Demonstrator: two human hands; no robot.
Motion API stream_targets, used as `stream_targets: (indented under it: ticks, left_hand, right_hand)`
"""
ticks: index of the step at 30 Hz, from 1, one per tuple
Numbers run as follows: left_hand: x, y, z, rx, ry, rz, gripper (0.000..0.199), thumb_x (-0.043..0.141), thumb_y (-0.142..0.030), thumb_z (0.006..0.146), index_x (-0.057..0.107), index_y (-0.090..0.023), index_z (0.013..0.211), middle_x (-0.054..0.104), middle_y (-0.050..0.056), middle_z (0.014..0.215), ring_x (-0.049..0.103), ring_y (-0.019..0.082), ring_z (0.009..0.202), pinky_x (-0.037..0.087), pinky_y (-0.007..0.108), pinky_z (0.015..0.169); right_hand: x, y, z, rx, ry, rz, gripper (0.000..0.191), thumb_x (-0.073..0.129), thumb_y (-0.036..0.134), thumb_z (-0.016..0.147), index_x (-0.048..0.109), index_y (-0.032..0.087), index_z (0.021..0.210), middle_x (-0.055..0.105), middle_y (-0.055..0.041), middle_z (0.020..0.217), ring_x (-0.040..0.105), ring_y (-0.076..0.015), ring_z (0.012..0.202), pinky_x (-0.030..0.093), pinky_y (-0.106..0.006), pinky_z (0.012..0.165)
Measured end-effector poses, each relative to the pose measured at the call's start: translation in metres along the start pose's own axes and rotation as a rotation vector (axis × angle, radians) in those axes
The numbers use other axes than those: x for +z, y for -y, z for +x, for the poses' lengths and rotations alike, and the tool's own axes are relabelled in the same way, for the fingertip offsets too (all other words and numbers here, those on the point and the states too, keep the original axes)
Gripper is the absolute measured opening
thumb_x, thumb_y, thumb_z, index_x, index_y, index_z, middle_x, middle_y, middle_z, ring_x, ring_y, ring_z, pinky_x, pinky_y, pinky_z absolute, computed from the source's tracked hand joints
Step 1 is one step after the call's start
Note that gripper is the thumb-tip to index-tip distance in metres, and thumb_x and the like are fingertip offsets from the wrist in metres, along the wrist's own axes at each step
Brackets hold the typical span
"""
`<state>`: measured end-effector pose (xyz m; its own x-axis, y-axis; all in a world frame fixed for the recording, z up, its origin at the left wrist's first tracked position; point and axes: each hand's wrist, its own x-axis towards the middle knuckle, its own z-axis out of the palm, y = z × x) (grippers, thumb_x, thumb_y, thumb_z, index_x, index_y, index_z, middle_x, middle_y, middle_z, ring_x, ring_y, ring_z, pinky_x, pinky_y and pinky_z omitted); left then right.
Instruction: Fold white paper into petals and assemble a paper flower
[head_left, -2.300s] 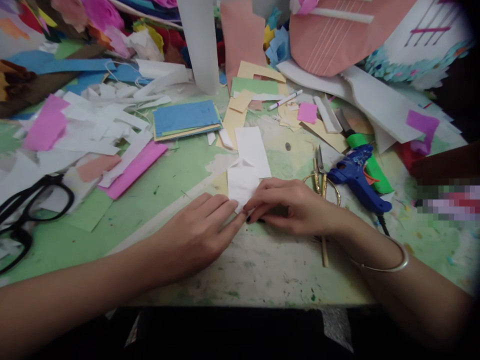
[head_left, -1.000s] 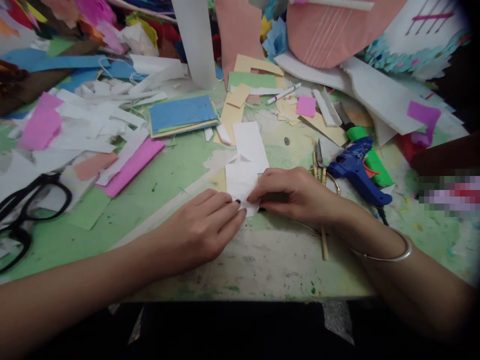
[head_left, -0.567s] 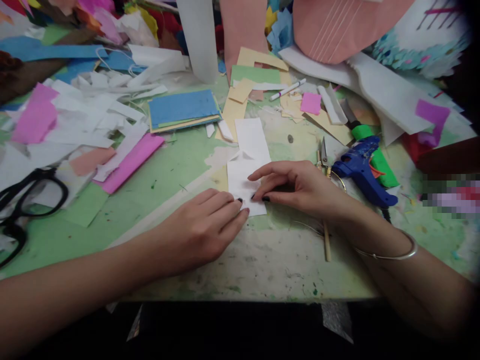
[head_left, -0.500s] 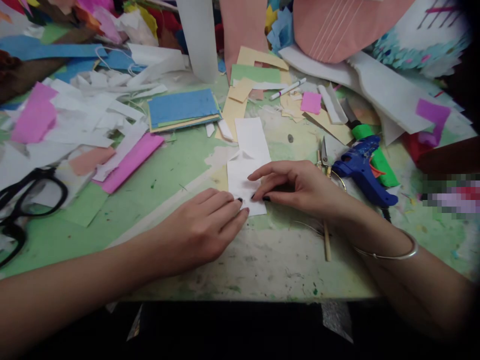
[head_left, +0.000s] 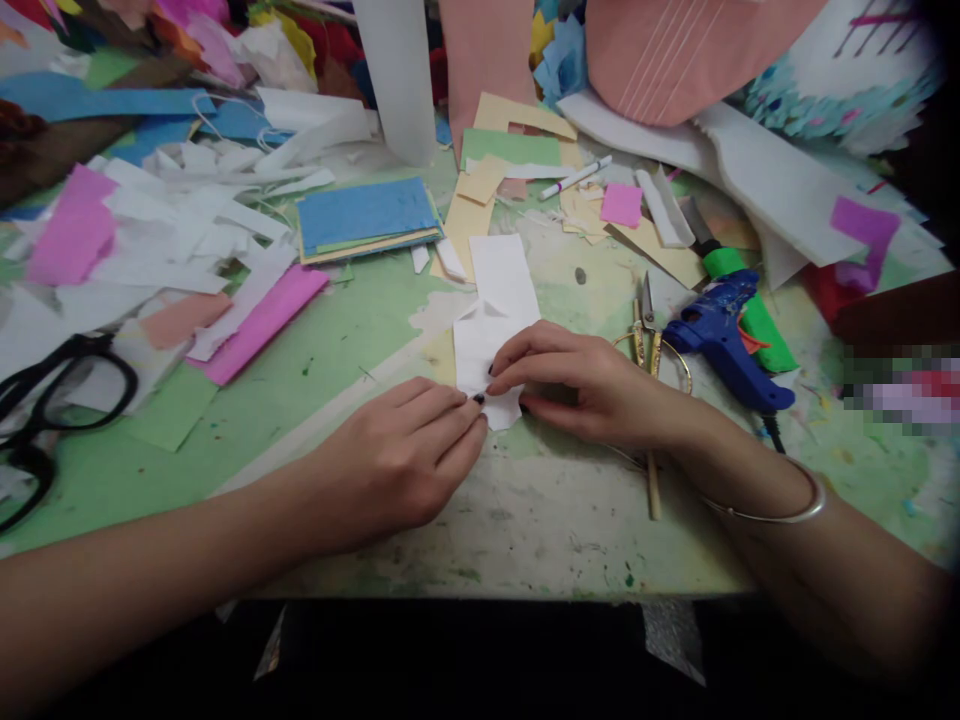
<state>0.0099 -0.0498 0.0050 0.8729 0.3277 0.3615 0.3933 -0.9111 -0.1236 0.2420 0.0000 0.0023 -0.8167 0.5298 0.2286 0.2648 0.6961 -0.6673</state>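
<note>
A folded white paper strip (head_left: pixel 499 335) lies on the green, stained table, pointing away from me, with a small raised crease across its middle. On its near left edge rests my left hand (head_left: pixel 412 450), its fingers pressed together and a dark-nailed fingertip on the paper. From the right my right hand (head_left: pixel 592 385) reaches over the same near end. Its fingers are bent with a gap between thumb and forefinger, and the fingertips touch the paper beside my left fingers. The near end of the strip shows between the two hands.
Scissors (head_left: pixel 646 320) and a blue glue gun (head_left: pixel 727 340) lie right of my right hand. Black-framed glasses (head_left: pixel 82 390) are at the left. Blue sheets (head_left: pixel 367 215) are stacked ahead, with a marker (head_left: pixel 576 178) and paper scraps (head_left: pixel 172 230) farther back.
My right hand has moved slightly left and down, closer to my left fingertips. The near end of the paper has bent and looks shorter. More of the scissors shows now.
</note>
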Motion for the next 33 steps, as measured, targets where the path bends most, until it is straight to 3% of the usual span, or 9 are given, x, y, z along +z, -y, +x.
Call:
stream_targets:
  ticks: [8, 15, 21, 33]
  left_hand:
    - [0.001, 0.002, 0.000, -0.009, 0.012, -0.013, 0.022, 0.046, -0.007, 0.092, 0.066, -0.005, 0.101, 0.070, 0.013, 0.088, 0.065, 0.024, 0.086, 0.056, 0.036, 0.067]
    - [0.000, 0.003, -0.001, 0.004, -0.025, -0.026, 0.021, 0.046, -0.009, 0.093, 0.065, -0.009, 0.101, 0.069, 0.011, 0.087, 0.063, 0.022, 0.086, 0.053, 0.034, 0.069]
    - [0.002, 0.003, 0.001, -0.014, -0.065, -0.012, 0.018, 0.048, -0.010, 0.091, 0.066, -0.008, 0.093, 0.070, 0.010, 0.084, 0.064, 0.022, 0.078, 0.054, 0.034, 0.060]
    - [0.002, 0.004, -0.002, -0.011, -0.036, -0.016, 0.017, 0.049, -0.011, 0.091, 0.065, -0.011, 0.098, 0.069, 0.010, 0.088, 0.064, 0.021, 0.082, 0.055, 0.034, 0.066]
  right_hand:
    - [0.000, 0.000, 0.000, 0.023, -0.017, -0.002, 0.008, 0.058, 0.013, 0.086, 0.065, 0.016, 0.086, 0.064, -0.0085, 0.101, 0.057, -0.0179, 0.098, 0.047, -0.034, 0.087]
    - [0.005, 0.002, 0.002, 0.126, -0.062, 0.008, 0.008, 0.061, 0.010, 0.081, 0.063, 0.018, 0.081, 0.063, -0.0065, 0.097, 0.056, -0.0186, 0.095, 0.046, -0.034, 0.084]
    - [0.008, 0.003, 0.003, 0.169, -0.100, 0.004, 0.009, 0.061, 0.009, 0.078, 0.064, 0.017, 0.080, 0.061, -0.0063, 0.094, 0.055, -0.0192, 0.092, 0.045, -0.034, 0.083]
    - [0.013, 0.007, 0.005, 0.212, -0.117, -0.059, 0.008, 0.059, 0.010, 0.077, 0.060, 0.019, 0.079, 0.059, -0.0059, 0.090, 0.053, -0.0197, 0.088, 0.044, -0.034, 0.079]
